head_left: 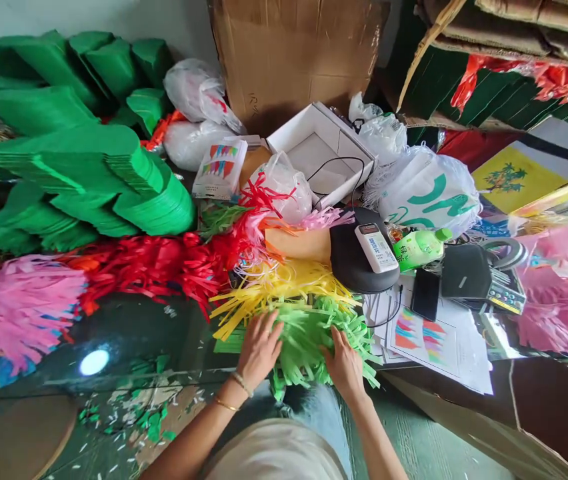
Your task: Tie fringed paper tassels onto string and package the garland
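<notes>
Nearest my lens is a beige shirt (277, 453), with a denim-clad leg (314, 407) just past it. Both hands rest on a bundle of green paper fringe (309, 347) at the tabletop's near edge. The left hand (259, 350) lies on its left side and the right hand (345, 365) on its right, fingers open and pressing down, with no closed grip that I can see.

Yellow paper fringe (279, 287) touches the bundle's far side. Red paper fringe (139, 267) and pink paper fringe (19, 307) extend left across the dark glossy tabletop (129, 333), so several colours are already fringed. Solid green paper stacks (64, 160) at the upper left show no fringe from here.

To the right lie a printed sheet of coloured bunting (421, 343), a white remote control (377, 248), and a green plastic bottle (417, 248). Paper scraps (139, 413) litter the floor below.
</notes>
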Demonstrator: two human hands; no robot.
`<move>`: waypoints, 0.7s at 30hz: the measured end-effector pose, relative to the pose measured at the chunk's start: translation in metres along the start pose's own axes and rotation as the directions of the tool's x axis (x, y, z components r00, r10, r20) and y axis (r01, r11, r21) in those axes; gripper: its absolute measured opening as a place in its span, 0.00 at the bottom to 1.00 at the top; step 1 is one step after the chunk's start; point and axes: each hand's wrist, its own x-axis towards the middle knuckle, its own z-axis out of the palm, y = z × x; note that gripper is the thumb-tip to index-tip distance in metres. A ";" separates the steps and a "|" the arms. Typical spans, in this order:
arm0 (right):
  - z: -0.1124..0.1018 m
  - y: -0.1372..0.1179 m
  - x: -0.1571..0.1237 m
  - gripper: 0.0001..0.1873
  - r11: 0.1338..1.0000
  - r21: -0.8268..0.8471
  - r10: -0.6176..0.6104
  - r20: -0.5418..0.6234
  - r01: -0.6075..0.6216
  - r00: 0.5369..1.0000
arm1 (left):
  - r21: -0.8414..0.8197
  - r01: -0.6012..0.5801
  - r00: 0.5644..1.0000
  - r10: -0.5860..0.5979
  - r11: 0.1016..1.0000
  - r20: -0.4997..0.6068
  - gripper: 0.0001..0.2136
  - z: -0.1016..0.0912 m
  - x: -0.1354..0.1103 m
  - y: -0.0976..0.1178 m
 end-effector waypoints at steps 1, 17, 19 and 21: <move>0.002 0.004 0.000 0.24 1.000 -0.005 -0.001 0.007 0.001 1.000 | 0.005 0.087 0.995 -0.087 0.996 -0.042 0.14 0.000 -0.008 -0.012; -0.012 -0.003 -0.026 0.22 0.964 -0.042 -0.266 -0.248 0.264 0.931 | -0.198 -0.175 0.976 0.196 0.964 0.095 0.23 0.016 -0.010 0.070; -0.006 -0.008 -0.028 0.25 0.891 -0.089 -0.454 -0.179 0.446 0.873 | -0.171 -0.179 0.975 0.198 0.969 0.102 0.22 0.024 -0.014 0.066; 0.002 -0.010 -0.026 0.25 0.830 -0.143 -0.557 -0.144 0.540 0.818 | -0.176 -0.158 0.979 0.178 0.972 0.100 0.17 0.026 -0.018 0.058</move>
